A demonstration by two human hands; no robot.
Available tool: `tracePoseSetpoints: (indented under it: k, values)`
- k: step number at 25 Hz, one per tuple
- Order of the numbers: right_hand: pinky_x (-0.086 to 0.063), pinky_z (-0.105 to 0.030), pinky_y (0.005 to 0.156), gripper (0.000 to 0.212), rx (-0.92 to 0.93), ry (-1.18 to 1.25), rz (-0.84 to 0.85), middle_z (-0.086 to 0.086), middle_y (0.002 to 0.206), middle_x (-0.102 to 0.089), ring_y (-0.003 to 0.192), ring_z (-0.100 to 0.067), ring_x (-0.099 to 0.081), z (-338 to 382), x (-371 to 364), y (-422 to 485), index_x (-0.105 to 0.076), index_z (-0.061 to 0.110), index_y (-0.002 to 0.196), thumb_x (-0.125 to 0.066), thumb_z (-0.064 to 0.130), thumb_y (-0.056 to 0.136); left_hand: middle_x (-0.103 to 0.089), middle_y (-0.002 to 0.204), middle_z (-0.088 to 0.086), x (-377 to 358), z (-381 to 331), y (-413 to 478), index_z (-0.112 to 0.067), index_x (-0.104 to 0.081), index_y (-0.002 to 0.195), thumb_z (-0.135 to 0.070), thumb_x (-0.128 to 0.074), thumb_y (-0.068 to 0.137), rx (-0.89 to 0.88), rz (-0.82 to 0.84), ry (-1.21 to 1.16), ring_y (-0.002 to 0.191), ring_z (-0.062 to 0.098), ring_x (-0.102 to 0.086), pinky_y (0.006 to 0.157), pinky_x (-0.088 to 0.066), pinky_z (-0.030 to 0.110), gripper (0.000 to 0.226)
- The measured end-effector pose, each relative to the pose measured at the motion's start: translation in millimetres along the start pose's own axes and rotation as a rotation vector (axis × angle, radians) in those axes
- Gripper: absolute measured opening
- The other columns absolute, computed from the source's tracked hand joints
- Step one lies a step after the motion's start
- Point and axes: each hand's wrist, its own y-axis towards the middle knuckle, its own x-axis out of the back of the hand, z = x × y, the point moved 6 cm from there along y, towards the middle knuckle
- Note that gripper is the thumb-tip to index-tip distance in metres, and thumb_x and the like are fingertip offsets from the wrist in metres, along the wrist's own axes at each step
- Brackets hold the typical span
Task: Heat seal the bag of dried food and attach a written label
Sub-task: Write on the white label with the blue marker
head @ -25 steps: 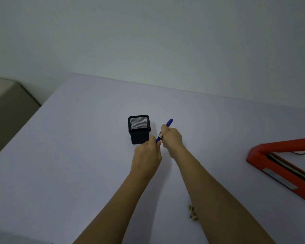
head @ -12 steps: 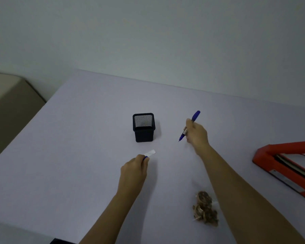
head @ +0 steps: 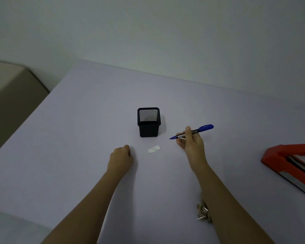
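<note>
1. The pale lilac worktop [head: 77,138] meets a plain wall [head: 165,32] at its far edge.
2. A beige cabinet [head: 11,88] stands lower, beside the slanting left edge.
3. A mesh pen holder [head: 148,128] stands upright at centre, with the label [head: 154,149] flat just in front of it, between my hands.
4. My right hand [head: 192,143] grips the pen [head: 205,127].
5. My left hand [head: 121,158] is a fist, with nothing visible in it.
6. The bag [head: 203,211] lies near me, partly under my right forearm.
7. The red heat sealer [head: 289,155] is at the right edge.
8. The broadest bare surface lies to the left.
</note>
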Motion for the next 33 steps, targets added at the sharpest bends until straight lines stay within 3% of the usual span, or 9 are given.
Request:
tracePoseSetpoints:
  k: [5, 7, 11, 13, 17, 22, 24, 28, 33]
  values:
    - [-0.054, -0.016, 0.058, 0.022, -0.006, 0.088, -0.06, -0.002, 0.076, -0.064, 0.059, -0.003, -0.065, -6, 1, -7, -0.055, 0.015, 0.079, -0.046, 0.026, 0.096, -0.052, 0.088, 0.007, 2, 4, -8, -0.004, -0.049, 0.111, -0.015, -0.058, 0.082, 0.063, 0.015, -0.124, 0.075, 0.022, -0.049, 0.065, -0.038, 0.028, 0.032]
    - [-0.054, -0.016, 0.058, 0.022, -0.01, 0.115, -0.059, -0.002, 0.076, -0.064, 0.059, -0.004, -0.065, -8, 0, -11, -0.055, 0.014, 0.079, -0.046, 0.025, 0.096, -0.049, 0.1, 0.008, 17, 1, -21, -0.006, -0.045, 0.116, -0.024, -0.064, 0.082, 0.081, -0.134, -0.192, 0.077, 0.021, -0.049, 0.066, -0.038, 0.029, 0.043]
    - [-0.055, -0.015, 0.06, 0.024, -0.004, 0.15, -0.032, -0.004, 0.077, -0.062, 0.065, -0.008, -0.065, -15, -8, -19, -0.057, 0.014, 0.076, -0.047, 0.024, 0.095, -0.057, 0.087, 0.01, 33, -39, -53, -0.004, -0.061, 0.092, -0.018, -0.06, 0.085, -0.345, -0.468, -0.234, 0.059, 0.018, -0.054, 0.052, -0.045, 0.023, 0.016]
    - [-0.055, -0.016, 0.062, 0.023, 0.025, 0.121, -0.032, -0.004, 0.076, -0.064, 0.066, -0.008, -0.067, -22, -9, -19, -0.059, 0.015, 0.078, -0.047, 0.024, 0.095, -0.062, 0.085, 0.01, 9, -55, -48, -0.004, -0.067, 0.091, -0.008, -0.067, 0.081, -0.476, -0.386, -0.146, 0.06, 0.018, -0.061, 0.055, -0.043, 0.015, 0.011]
    - [-0.056, -0.018, 0.065, 0.025, 0.088, 0.062, -0.065, -0.003, 0.082, -0.068, 0.071, -0.008, -0.069, -44, -7, -15, -0.063, 0.012, 0.086, -0.043, 0.025, 0.095, -0.06, 0.116, 0.013, -35, -52, -13, -0.004, -0.062, 0.117, -0.017, -0.06, 0.089, -0.275, -0.206, -0.205, 0.1, 0.025, -0.059, 0.087, -0.044, 0.024, 0.031]
    - [-0.056, -0.017, 0.069, 0.025, 0.196, -0.014, -0.069, 0.004, 0.085, -0.069, 0.079, -0.008, -0.069, -67, -21, -19, -0.062, 0.016, 0.088, -0.044, 0.033, 0.088, -0.06, 0.105, 0.009, -41, -52, 3, -0.006, -0.066, 0.111, -0.02, -0.065, 0.086, -0.236, -0.274, -0.276, 0.092, 0.02, -0.057, 0.08, -0.037, 0.017, 0.029]
    - [-0.053, -0.014, 0.068, 0.01, 0.263, -0.047, -0.055, 0.006, 0.082, -0.068, 0.077, -0.005, -0.067, -70, -31, -19, -0.058, 0.024, 0.083, -0.049, 0.023, 0.089, -0.061, 0.103, 0.009, -42, -50, 5, -0.007, -0.068, 0.109, -0.021, -0.064, 0.086, -0.262, -0.266, -0.256, 0.09, 0.019, -0.058, 0.078, -0.037, 0.016, 0.027]
    - [-0.049, -0.008, 0.063, 0.017, 0.41, -0.168, -0.033, 0.007, 0.078, -0.064, 0.074, 0.0, -0.063, -73, -41, -18, -0.051, 0.029, 0.084, -0.061, 0.015, 0.082, -0.064, 0.096, 0.008, -41, -46, 8, -0.007, -0.072, 0.099, -0.02, -0.068, 0.083, -0.302, -0.239, -0.265, 0.084, 0.02, -0.061, 0.074, -0.038, 0.017, 0.021]
    - [-0.047, -0.006, 0.069, 0.005, 0.534, -0.267, 0.014, 0.005, 0.08, -0.059, 0.076, -0.005, -0.06, -79, -48, -18, -0.056, 0.015, 0.088, -0.059, 0.012, 0.084, -0.063, 0.096, 0.006, -38, -45, 8, -0.008, -0.072, 0.098, -0.022, -0.067, 0.083, -0.332, -0.23, -0.285, 0.081, 0.016, -0.061, 0.074, -0.045, 0.02, 0.021]
